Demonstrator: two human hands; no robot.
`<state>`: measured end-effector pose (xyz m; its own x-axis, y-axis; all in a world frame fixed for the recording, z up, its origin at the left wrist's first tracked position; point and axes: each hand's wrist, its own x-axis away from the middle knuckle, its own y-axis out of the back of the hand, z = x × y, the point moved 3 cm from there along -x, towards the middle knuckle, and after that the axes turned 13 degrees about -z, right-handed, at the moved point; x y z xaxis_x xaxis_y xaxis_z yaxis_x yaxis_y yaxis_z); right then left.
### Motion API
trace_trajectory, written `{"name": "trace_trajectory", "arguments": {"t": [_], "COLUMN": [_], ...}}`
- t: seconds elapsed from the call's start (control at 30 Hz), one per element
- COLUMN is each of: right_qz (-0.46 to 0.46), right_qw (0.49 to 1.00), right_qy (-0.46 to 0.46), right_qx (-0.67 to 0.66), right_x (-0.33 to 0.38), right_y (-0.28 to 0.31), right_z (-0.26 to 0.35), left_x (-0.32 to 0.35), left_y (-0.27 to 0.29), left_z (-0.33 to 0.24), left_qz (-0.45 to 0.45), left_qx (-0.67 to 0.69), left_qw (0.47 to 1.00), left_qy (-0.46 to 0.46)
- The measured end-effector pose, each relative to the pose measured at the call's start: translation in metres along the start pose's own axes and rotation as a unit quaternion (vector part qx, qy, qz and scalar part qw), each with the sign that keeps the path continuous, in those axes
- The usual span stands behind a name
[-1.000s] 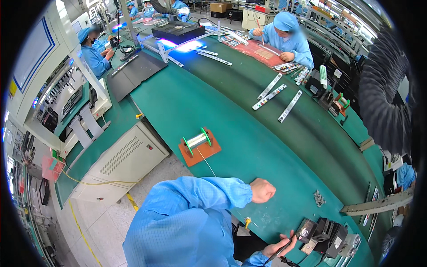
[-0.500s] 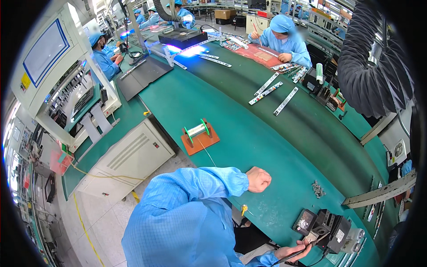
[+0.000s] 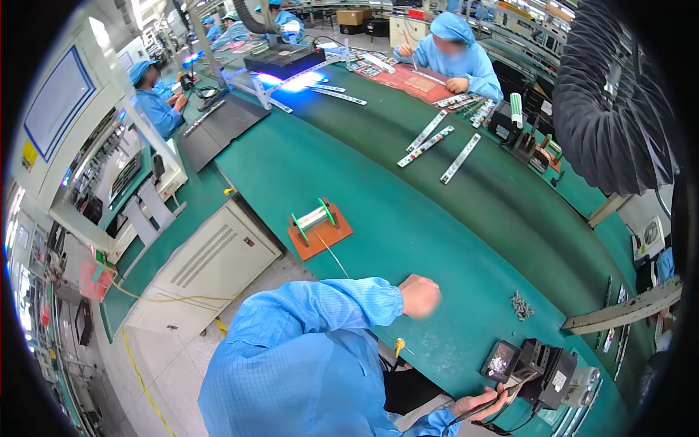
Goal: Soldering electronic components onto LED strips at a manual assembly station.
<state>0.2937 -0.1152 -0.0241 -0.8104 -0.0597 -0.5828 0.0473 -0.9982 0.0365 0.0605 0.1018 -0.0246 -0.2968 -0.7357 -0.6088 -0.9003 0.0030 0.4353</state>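
Note:
My left hand [image 3: 420, 297] is closed in a fist above the green bench mat [image 3: 393, 240]; its fingers are smeared, and whatever they hold is hidden. From a spool of solder wire [image 3: 314, 217] on a brown wooden stand [image 3: 336, 233], a thin wire runs toward my left sleeve and disappears behind it. At the lower right, my right hand [image 3: 473, 404] grips a soldering iron [image 3: 502, 394], its front end by the black iron stand [image 3: 526, 368]. Next to that stand sits a small black tray [image 3: 500, 360] with silvery bits in it.
A pile of small metal parts [image 3: 521, 306] lies right of my left hand. Long circuit strips [image 3: 460, 158] rest on the belt ahead. Across it a co-worker [image 3: 459, 58] in blue sits at a red mat. A black duct [image 3: 611, 102] hangs at the upper right.
The view has shifted slightly, so the bench things sit a little further left. My left fist has stayed near the same spot, its fingers now blurred. My right hand still grips the soldering iron by the stand.

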Motion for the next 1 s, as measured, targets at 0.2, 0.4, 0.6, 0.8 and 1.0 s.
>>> {"name": "trace_trajectory", "arguments": {"t": [0.2,0.4,0.6,0.8,1.0], "right_qz": [-0.026,-0.015,0.022,0.023,0.022], "right_qw": [1.0,0.999,0.998,0.999,0.998], "right_qy": [0.014,0.039,-0.034,-0.019,0.014], "right_qx": [-0.002,0.011,0.049,-0.031,-0.065], "right_x": [0.0,-0.001,0.002,-0.001,-0.008], "right_y": [-0.002,0.001,-0.003,-0.001,0.007], "right_z": [-0.007,-0.011,0.012,-0.013,-0.01], "left_x": [-0.001,0.001,0.0,-0.012,-0.052], "left_y": [0.004,0.003,0.0,0.001,-0.015], "left_z": [0.004,0.006,0.014,0.01,-0.032], "left_qz": [0.008,0.056,0.006,0.056,0.086], "left_qx": [0.014,0.025,0.065,0.08,0.138], "left_qw": [0.999,0.995,0.997,0.994,0.987], "left_qy": [0.039,0.082,-0.049,0.042,0.014]}}
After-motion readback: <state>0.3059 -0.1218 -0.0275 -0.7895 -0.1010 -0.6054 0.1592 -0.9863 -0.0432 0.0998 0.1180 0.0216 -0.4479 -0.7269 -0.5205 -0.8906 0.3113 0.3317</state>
